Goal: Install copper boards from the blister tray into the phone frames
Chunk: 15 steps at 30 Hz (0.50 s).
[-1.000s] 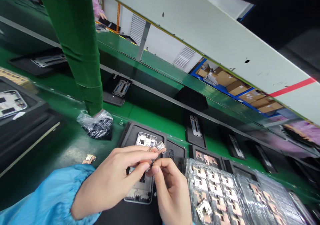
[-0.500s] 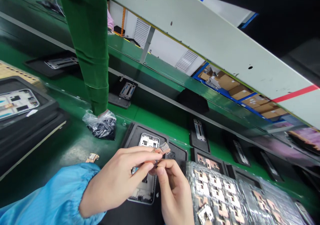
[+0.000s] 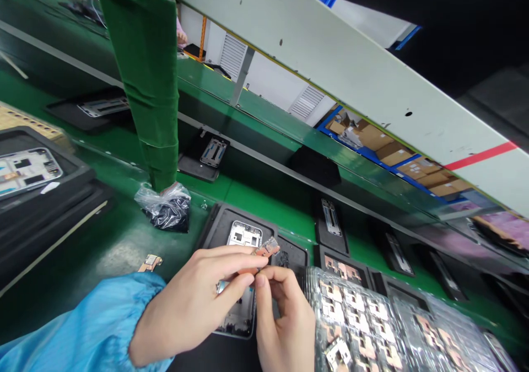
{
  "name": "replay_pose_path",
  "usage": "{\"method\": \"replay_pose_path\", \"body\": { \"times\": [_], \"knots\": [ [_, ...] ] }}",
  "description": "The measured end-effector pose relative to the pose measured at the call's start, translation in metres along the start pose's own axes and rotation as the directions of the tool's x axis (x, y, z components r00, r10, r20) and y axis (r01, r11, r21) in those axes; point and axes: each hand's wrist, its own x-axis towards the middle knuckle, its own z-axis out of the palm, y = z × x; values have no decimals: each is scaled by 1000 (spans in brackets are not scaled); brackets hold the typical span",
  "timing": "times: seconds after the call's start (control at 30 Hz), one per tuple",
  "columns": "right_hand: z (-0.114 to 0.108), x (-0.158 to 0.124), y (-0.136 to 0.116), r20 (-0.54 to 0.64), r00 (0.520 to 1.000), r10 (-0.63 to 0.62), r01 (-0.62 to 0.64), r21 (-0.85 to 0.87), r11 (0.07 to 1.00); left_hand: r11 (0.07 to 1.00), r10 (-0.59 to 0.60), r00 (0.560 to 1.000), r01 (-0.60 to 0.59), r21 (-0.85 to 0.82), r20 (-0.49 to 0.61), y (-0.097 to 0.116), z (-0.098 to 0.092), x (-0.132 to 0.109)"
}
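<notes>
My left hand (image 3: 206, 292) pinches a small copper-coloured circuit board (image 3: 268, 248) between thumb and fingers. Right beside it, my right hand (image 3: 285, 317) has its thumb and index finger pressed together at the board's lower edge; whatever sits between those fingertips is too small or hidden to make out. Beneath both hands a phone frame (image 3: 244, 234) lies in a black foam tray (image 3: 219, 223), partly covered by my fingers. Another copper-coloured board (image 3: 151, 262) rests on the green bench near my left sleeve.
Clear plastic trays (image 3: 359, 317) of similar boards stand at the right. A plastic bag (image 3: 165, 206) of black parts lies behind my left hand. Stacked black trays (image 3: 49, 201) fill the left side. Beyond, a green conveyor (image 3: 243, 195) carries more phone frames in trays.
The board in my left hand has tilted slightly, and my right fingertips have shifted a little left, closer to the left thumb. Trays on the conveyor have moved slightly right.
</notes>
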Motion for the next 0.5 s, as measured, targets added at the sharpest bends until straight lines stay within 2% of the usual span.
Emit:
{"method": "replay_pose_path", "body": {
  "times": [0.13, 0.33, 0.5],
  "knots": [
    [-4, 2, -1, 91, 995, 35, -42, 72, 997, 996, -58, 998, 59, -72, 18, 1, -1, 1],
    [-4, 4, -4, 139, 989, 43, -56, 94, 994, 986, -111, 994, 108, -129, -20, 4, -1, 4],
    [-4, 3, 0, 121, 991, 54, -67, 109, 992, 958, -143, 986, 158, -241, 80, 2, 0, 1]
  ]
}}
